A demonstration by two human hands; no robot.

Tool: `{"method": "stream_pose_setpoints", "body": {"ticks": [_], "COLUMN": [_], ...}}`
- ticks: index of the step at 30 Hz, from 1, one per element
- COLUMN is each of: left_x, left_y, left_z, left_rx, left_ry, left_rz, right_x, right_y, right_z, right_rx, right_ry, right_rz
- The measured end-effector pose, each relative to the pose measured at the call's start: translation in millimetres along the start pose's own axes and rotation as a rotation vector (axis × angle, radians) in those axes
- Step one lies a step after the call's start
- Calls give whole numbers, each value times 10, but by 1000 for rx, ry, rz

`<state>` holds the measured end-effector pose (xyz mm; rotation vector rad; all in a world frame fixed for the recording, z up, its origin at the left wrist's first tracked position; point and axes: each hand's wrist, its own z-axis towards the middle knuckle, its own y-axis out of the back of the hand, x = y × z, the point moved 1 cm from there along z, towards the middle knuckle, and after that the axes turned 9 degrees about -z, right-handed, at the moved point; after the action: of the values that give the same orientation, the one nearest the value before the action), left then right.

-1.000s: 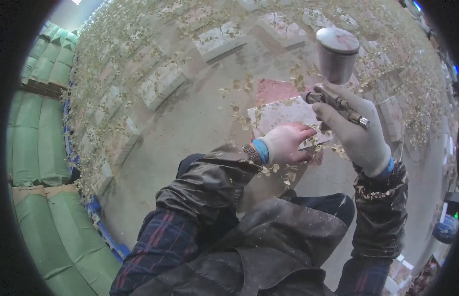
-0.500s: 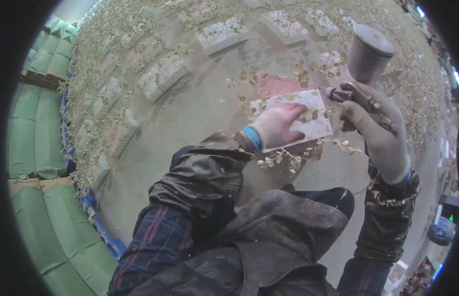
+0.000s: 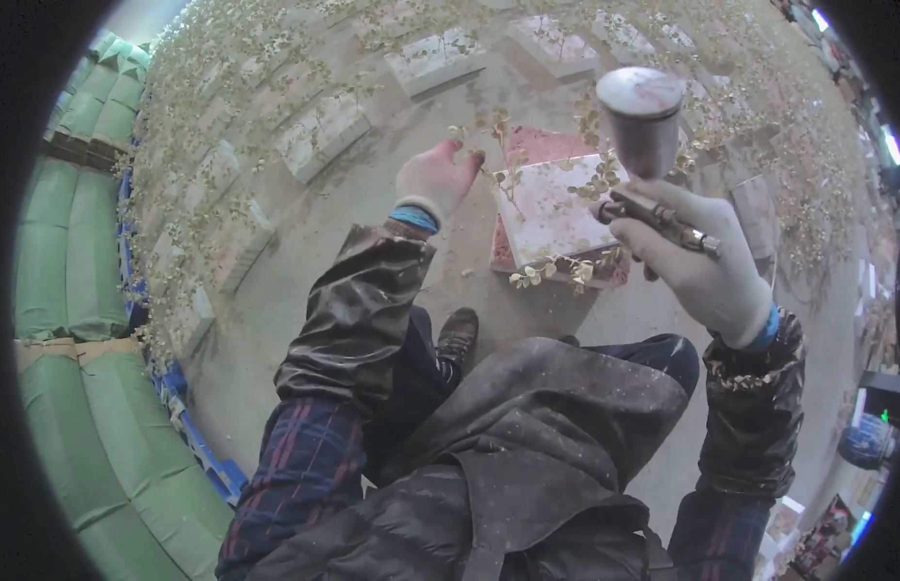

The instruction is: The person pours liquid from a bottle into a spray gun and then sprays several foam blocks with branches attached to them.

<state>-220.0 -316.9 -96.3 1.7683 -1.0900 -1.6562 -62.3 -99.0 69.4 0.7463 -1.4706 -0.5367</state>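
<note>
My right hand (image 3: 706, 247), in a pale glove, is wrapped round a spray gun (image 3: 658, 215). The gun's grey cup (image 3: 643, 121) stands on top, and its nozzle points left over a white block (image 3: 556, 218). That block lies on a reddish slab (image 3: 542, 145) on the floor, with leafy sprigs (image 3: 556, 271) sticking out around its edges. Left of the block, my left hand (image 3: 435, 179) is raised in a glove stained pink at the fingertips. Its thumb and forefinger are apart, close to the sprigs at the block's left corner, and I see nothing held.
Several white blocks with leafy branches (image 3: 319, 136) stand across the floor ahead. Green wrapped bundles (image 3: 77, 261) line the left side, beside a blue edging (image 3: 193, 426). A blue round object (image 3: 866, 441) is at the far right. My shoe (image 3: 457, 334) rests below my left hand.
My left hand has lifted off the white block and moved left and up. My right hand has brought the spray gun left, nearer above the block.
</note>
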Motion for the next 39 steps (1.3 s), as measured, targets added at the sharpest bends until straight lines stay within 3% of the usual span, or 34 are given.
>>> {"method": "stream_pose_setpoints", "body": {"ticks": [5,11,14,23,26,32,35,39], "left_x": [11,-39,-101,-509,-674,-880,-888,-988], "left_y": [17,101,105,7,-11,-244,-370,-429], "left_z": [-15,-51,-55,-126,-154,-86,-29,-66], "left_rx": [-43,-122,-118,-172,-182,-76,-77,-75], "left_ry": [-22,-23,-15,-80,-90,-92,-149,-150], "left_rz": [-81,-203,-238,-460,-481,-462,-448,-431], "right_x": [-109,-15,-78,-182,-320,-627,-559,-713], "right_y": [-99,-130,-18,155,334,480,509,462], "right_z": [-132,-174,-218,-369,-629,-948,-1052,-1027], "right_rx": [-98,-75,-117,-48,-214,-436,-302,-345], "right_ry": [292,14,-74,38,30,-99,-149,53], "right_rz": [-54,115,20,192,290,80,122,55]}}
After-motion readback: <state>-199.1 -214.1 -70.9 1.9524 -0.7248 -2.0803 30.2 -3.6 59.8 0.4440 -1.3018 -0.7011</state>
